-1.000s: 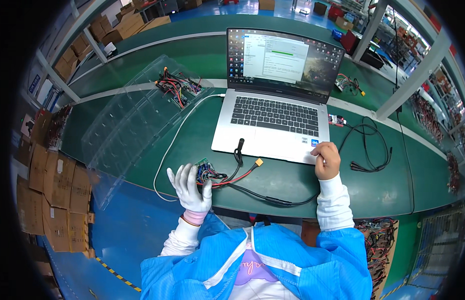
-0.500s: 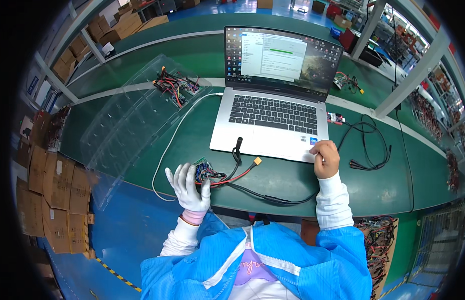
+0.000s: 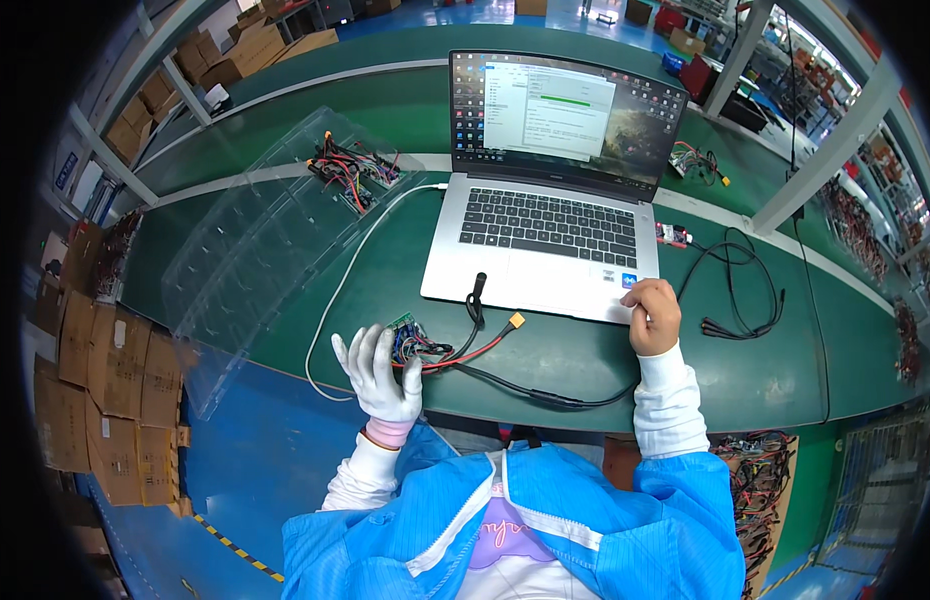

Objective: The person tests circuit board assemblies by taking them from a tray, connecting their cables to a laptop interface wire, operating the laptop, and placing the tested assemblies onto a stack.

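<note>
Left hand (image 3: pixel 380 372): white glove, fingers spread open, resting at the near table edge, touching the small circuit board (image 3: pixel 407 338) just to its right. Board wires (image 3: pixel 465 350) run rightward, long axis left to right, ending in a yellow plug (image 3: pixel 517 321). Right hand (image 3: pixel 653 315): bare, loosely curled, holding nothing, on the laptop (image 3: pixel 545 235) near-right corner. Left hand is nearer the board. Clear tray (image 3: pixel 255 250) far left.

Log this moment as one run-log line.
left hand: gloved, on small circuit board | right hand: bare, at laptop front corner
</note>
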The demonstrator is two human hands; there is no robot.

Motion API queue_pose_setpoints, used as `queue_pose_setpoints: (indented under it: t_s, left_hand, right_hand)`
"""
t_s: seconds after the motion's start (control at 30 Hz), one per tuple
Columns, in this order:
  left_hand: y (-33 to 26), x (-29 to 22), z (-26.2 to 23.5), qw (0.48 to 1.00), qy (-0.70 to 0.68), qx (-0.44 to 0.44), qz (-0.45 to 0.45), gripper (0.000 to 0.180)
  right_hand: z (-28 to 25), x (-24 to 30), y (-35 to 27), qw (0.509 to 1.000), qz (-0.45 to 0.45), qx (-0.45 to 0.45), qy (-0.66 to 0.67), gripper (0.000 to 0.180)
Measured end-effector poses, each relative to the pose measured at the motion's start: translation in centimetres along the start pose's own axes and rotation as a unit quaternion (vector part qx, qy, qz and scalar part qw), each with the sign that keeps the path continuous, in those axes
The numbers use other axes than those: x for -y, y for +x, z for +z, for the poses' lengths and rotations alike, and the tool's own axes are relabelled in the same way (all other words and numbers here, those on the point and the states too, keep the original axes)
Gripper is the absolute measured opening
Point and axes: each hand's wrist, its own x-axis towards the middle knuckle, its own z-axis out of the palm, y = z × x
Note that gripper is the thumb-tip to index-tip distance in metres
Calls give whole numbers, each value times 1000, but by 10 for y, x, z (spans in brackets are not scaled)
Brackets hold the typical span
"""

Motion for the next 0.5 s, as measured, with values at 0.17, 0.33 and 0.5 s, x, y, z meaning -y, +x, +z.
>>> queue_pose_setpoints:
  t_s: [0.17,0.33,0.5]
  left_hand:
    - [-2,2,-1,1000,3,-1,1,46]
    - [-2,1,-1,1000,0,-2,0,46]
    - [-1,1,2,1000,-12,4,5,47]
  right_hand:
    - [1,2,0,1000,0,-1,-1,21]
    - [0,0,0,1000,7,4,0,21]
    - [3,-3,5,998,51,-40,10,25]
